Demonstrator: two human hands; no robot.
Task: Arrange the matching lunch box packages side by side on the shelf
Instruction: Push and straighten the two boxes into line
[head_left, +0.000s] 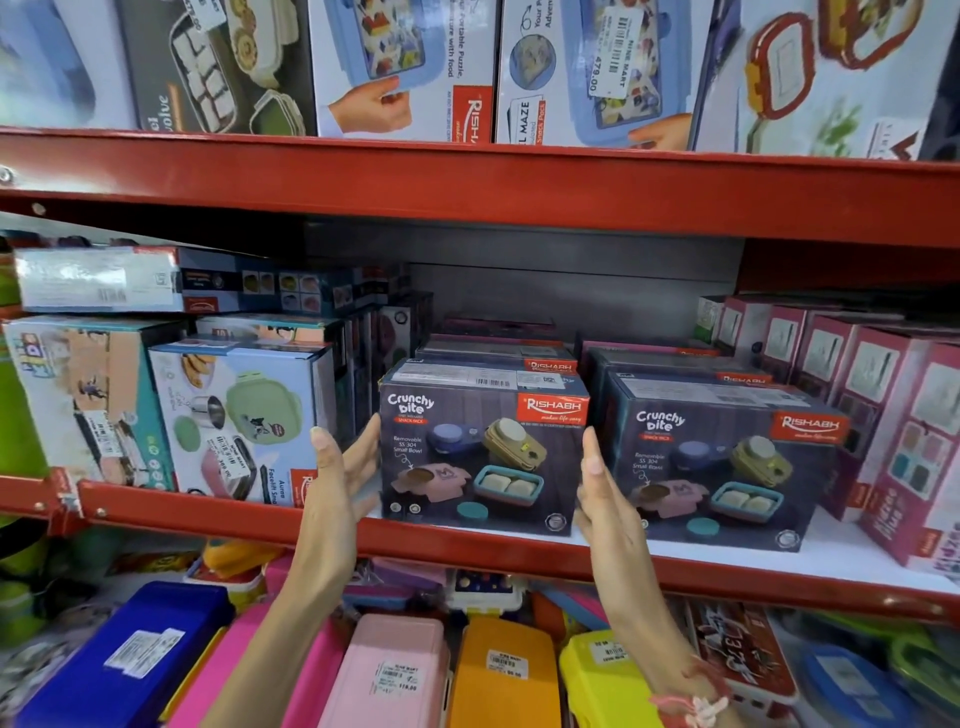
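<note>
Nearest me, below the red shelf lip (467, 540), lie loose plastic lunch boxes (395, 670) in pink, orange and yellow, and my forearms rise past them. My left hand (337, 483) has its fingers straight and pressed together, flat against the left side of the near Crunchy Bite box (483, 447); my right hand (605, 499) does the same on that box's right side, slotted in the narrow gap before the matching Crunchy Bite box (727, 467). Neither hand pinches anything; the palms squeeze the box between them. It stands upright on the shelf, at the front edge, with more of its kind stacked behind. I judge it light, stiff printed card with a slick finish, so even side pressure low on the walls suits it; a hard squeeze could dent it.
</note>
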